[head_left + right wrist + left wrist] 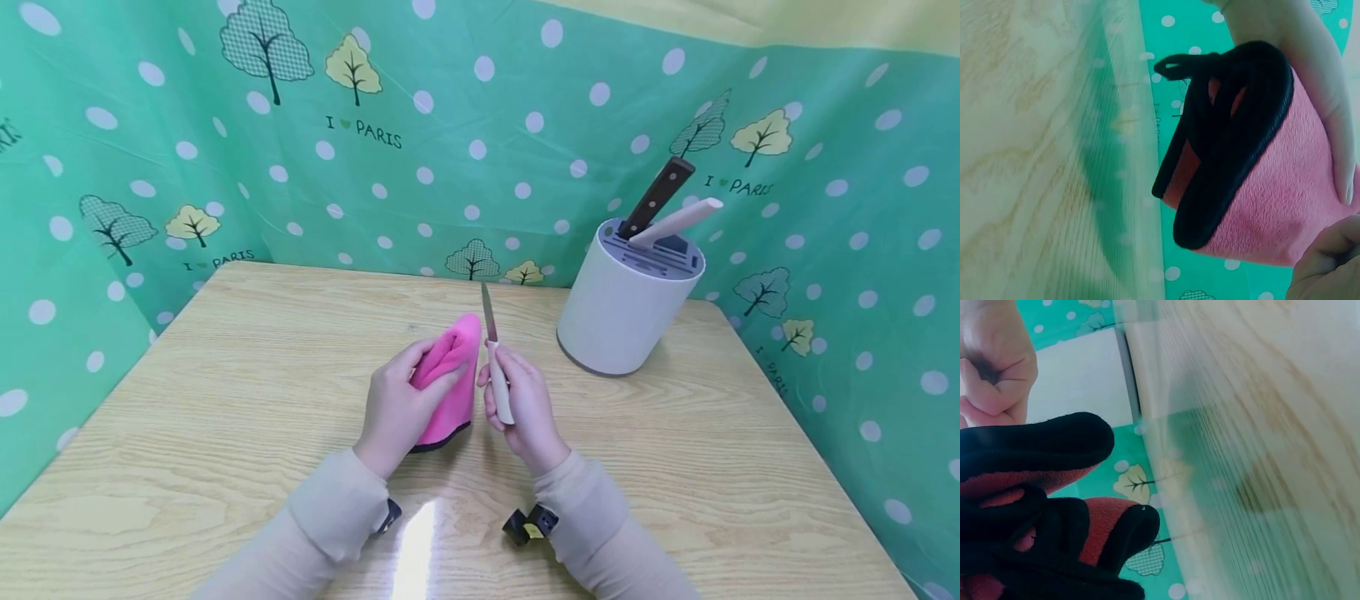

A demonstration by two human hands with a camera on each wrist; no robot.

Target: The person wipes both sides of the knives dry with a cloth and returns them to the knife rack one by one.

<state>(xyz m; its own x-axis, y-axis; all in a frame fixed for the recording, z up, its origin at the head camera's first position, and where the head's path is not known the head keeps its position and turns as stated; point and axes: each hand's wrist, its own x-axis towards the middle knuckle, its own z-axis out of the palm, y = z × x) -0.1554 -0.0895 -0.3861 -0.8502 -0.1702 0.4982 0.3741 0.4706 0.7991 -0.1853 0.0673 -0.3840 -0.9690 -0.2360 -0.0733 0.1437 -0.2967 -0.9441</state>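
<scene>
My left hand [397, 408] holds a folded pink cloth [455, 400] with dark edging, its thumb lying across the front. In the right wrist view the cloth [1266, 181] shows its black-bound edges and a small black loop. My right hand [528, 400] grips the pale handle of a knife [490, 315]; the blade points up and away, just right of the cloth and apart from it. The left wrist view shows the curled fingers of the right hand [1000, 356] beyond the cloth [1029, 450], with the knife blade out of sight there.
A white knife block [618, 308] stands at the back right of the wooden table [247, 400]. Two knives sit in its slots, one with a dark handle [656, 196], one with a pale handle [678, 223]. Green dotted fabric [480, 167] hangs behind and at both sides.
</scene>
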